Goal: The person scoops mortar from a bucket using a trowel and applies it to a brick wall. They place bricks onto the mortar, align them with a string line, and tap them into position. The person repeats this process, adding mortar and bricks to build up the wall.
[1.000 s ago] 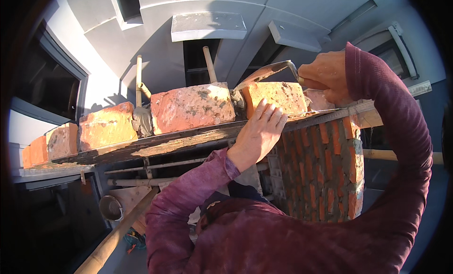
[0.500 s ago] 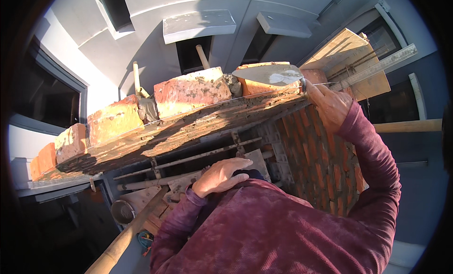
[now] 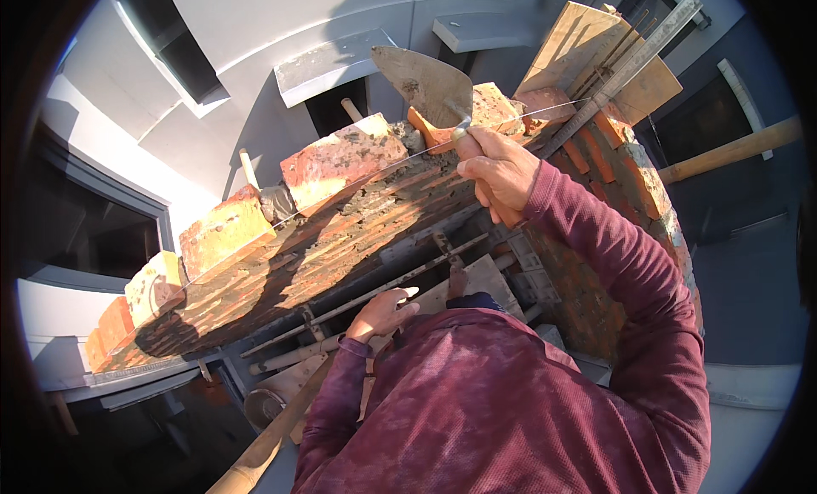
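My right hand is wrapped around the wooden handle of a pointed mason's trowel. The blade rises over the top of a brick wall, its tip slanting to the upper left, and partly hides an orange brick. Left of the blade sits a large brick, with grey mortar between it and another brick. A thin string runs taut along the wall's near edge. In front of my body, my left hand is empty, its fingers stretched out.
Wooden boards and a long metal straightedge stand at the wall's far right corner. A bamboo pole slants past my left side beside a bucket. Another pole juts in from the right. Window ledges project opposite.
My right hand has brought the trowel left and nearer me, and the blade has swung from lying level to pointing up and left. The whole view has turned slightly.
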### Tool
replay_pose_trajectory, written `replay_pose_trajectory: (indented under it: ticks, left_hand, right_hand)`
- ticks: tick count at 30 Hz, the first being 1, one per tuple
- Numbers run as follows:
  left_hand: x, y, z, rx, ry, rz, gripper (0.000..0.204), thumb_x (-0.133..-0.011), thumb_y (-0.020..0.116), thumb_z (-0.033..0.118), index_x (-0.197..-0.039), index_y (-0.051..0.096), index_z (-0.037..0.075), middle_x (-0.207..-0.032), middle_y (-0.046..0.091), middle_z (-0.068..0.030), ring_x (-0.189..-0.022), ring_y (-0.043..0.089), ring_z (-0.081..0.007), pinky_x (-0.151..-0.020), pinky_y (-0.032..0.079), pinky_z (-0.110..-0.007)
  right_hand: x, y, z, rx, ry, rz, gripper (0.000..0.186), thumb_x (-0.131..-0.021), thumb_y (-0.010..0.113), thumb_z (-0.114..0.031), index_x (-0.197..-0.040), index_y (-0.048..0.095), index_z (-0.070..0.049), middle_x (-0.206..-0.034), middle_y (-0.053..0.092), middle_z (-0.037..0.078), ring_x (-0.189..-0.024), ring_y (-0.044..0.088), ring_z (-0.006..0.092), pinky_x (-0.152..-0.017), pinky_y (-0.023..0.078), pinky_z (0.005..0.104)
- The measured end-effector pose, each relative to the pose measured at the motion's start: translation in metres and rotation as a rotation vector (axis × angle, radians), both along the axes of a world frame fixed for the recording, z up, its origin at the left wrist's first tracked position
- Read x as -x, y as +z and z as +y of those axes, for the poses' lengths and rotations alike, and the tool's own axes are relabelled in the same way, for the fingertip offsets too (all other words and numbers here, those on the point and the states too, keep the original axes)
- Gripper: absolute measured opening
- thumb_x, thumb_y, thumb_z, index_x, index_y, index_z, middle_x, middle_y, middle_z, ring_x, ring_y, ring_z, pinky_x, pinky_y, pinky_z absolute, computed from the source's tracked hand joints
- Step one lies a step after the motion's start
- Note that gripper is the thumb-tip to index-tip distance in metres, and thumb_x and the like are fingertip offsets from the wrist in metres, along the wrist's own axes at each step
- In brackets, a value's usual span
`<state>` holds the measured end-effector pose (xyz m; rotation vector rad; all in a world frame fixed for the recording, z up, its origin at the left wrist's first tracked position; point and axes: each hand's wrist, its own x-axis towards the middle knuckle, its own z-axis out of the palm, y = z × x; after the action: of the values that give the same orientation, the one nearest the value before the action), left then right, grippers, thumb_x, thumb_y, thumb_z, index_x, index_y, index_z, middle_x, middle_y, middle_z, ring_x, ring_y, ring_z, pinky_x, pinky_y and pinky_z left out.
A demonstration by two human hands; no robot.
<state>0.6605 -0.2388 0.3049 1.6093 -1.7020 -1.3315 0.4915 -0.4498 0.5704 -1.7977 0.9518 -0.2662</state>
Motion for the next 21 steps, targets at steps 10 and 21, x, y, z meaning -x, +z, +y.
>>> replay_pose_trajectory:
  ticks: [10, 21]
  left_hand:
    - [0.007, -0.041, 0.024, -0.1, 0.209, 0.265, 0.056, -0.092, 0.059, 0.038, -0.129, 0.054, -0.004, -0.102, 0.067, -0.016, -0.089, 0.063, -0.0215, -0.079, 0.049, -0.033]
    - [-0.014, -0.085, 0.046, -0.287, 0.269, 0.195, 0.055, -0.092, 0.059, 0.037, -0.13, 0.055, -0.002, -0.099, 0.067, -0.01, -0.08, 0.061, -0.0149, -0.07, 0.05, -0.031]
  right_hand:
    - [-0.033, -0.046, -0.002, -0.004, -0.033, 0.128, 0.027, -0.09, 0.051, -0.02, -0.103, 0.046, 0.003, -0.08, 0.053, 0.014, -0.051, 0.057, 0.0214, -0.046, 0.049, 0.035]
    - [0.016, -0.047, 0.033, 0.242, -0.069, -0.099, 0.045, -0.089, 0.054, -0.019, -0.125, 0.04, 0.003, -0.067, 0.051, 0.007, -0.05, 0.053, 0.0143, -0.046, 0.046, 0.028]
